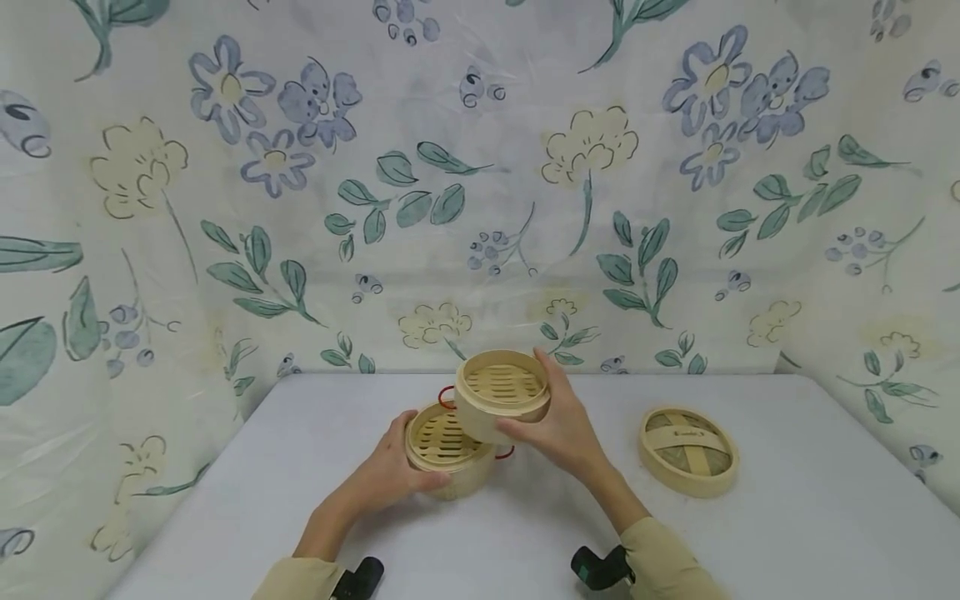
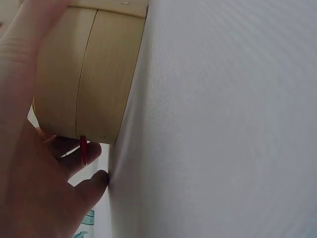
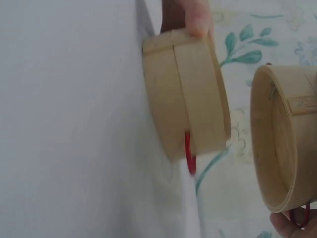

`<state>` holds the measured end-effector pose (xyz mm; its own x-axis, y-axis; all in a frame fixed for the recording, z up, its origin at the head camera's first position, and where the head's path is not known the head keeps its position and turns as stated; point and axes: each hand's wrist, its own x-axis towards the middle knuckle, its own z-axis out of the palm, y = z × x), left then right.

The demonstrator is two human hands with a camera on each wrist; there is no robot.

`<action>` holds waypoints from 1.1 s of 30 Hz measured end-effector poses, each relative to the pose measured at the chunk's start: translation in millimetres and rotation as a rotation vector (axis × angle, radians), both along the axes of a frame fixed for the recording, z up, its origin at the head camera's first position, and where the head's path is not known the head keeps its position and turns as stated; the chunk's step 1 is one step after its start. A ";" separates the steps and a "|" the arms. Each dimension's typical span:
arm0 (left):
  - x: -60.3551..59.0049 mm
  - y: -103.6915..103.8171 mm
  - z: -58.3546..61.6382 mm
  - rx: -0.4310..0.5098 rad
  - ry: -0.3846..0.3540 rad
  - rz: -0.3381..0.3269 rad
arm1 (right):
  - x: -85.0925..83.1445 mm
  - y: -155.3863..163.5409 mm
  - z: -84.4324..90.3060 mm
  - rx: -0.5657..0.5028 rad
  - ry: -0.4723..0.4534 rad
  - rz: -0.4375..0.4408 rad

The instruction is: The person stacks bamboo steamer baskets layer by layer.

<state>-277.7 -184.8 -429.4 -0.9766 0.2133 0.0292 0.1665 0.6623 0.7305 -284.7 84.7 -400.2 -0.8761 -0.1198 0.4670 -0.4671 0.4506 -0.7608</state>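
My left hand (image 1: 382, 471) grips a round bamboo steamer basket (image 1: 461, 482) low at the white tabletop, thumb on the near side and fingers around the left. That basket (image 2: 89, 74) has a slatted surface inside its rim and red loops on its wall. Above it and slightly to the right, my right hand (image 1: 562, 425) holds a second steamer basket (image 1: 483, 419) in the air, between the thumb in front and fingers behind. In the right wrist view the raised basket (image 3: 304, 134) shows its hollow underside, apart from the lower basket (image 3: 183, 94).
A round bamboo steamer lid (image 1: 688, 450) with a woven top and a paper band lies to the right on the white table (image 1: 810, 500). Floral sheeting (image 1: 495, 167) hangs behind and at both sides. Black devices (image 1: 600, 568) are strapped at the wrists.
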 end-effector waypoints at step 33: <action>-2.9 -2.3 0.7 0.066 0.140 -0.153 | 0.7 -67.9 -13.2 0.146 0.138 0.035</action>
